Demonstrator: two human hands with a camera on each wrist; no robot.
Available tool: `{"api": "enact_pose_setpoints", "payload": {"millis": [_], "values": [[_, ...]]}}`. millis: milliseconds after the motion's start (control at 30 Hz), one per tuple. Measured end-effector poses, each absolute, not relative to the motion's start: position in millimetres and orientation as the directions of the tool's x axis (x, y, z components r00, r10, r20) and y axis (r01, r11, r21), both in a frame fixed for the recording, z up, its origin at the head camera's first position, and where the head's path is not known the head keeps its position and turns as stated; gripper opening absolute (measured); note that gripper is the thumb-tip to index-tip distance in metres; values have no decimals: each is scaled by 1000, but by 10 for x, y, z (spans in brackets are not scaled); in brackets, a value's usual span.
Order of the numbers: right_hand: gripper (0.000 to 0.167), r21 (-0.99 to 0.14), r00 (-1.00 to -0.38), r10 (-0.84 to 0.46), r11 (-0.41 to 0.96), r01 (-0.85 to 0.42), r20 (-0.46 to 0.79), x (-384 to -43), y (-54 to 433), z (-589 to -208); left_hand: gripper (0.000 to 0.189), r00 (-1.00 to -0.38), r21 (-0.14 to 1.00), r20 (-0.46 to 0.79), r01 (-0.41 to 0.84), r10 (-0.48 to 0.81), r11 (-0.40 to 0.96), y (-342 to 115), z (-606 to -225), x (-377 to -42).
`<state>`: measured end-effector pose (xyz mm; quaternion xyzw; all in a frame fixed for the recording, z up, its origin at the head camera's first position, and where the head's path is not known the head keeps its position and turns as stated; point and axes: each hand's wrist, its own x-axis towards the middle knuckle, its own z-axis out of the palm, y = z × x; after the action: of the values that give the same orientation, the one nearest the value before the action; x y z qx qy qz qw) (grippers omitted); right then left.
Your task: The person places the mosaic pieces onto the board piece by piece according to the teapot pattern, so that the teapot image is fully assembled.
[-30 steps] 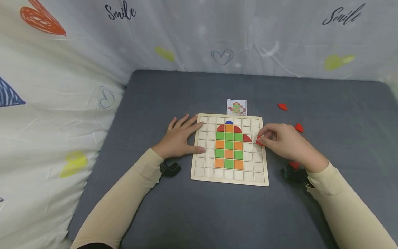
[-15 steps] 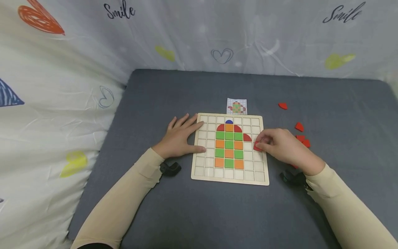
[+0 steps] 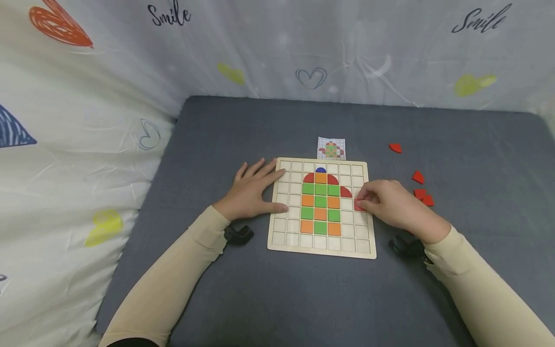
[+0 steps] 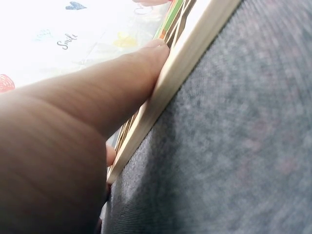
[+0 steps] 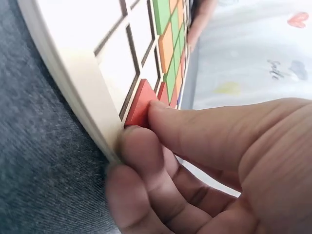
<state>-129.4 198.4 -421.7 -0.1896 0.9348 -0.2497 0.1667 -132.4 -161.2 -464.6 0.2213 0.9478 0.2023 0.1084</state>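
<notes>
A wooden grid board lies on the table, filled in its middle columns with green and orange square tiles. Red quarter-round tiles flank them, and a blue half-round tile tops the pattern. My left hand is spread along the board's left edge, thumb and fingertips resting on the rim. Between thumb and fingers, my right hand pinches a red tile at a cell in the rightmost column. In the right wrist view, this tile sits tilted at the cell by the rim, its lower part hidden by the fingers.
A small printed pattern card touches the board's far edge. Loose red tiles lie right of the board: two rounded ones, one far back and one nearer, plus square ones beside the right hand. A printed curtain hangs behind.
My right hand has brought the red tile slightly nearer and leftward, from the board's right rim into the rightmost column. Red squares behind that hand have come into view. The left hand stays put.
</notes>
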Motion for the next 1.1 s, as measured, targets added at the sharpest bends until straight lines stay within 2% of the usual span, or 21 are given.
{"api": "enact_pose_setpoints", "payload": {"millis": [600,1100], "values": [[6,-540,-879,-428,801,-260,-211,-1308,2040,-4221,102,-880,433,-135,362,456,825,-1632,-4670,-1298],[8,-498,-944,-330,822,-275,-24,-1484,2489,-4331,102,-878,431,-119,374,463,821,-1608,-4651,-1319]]}}
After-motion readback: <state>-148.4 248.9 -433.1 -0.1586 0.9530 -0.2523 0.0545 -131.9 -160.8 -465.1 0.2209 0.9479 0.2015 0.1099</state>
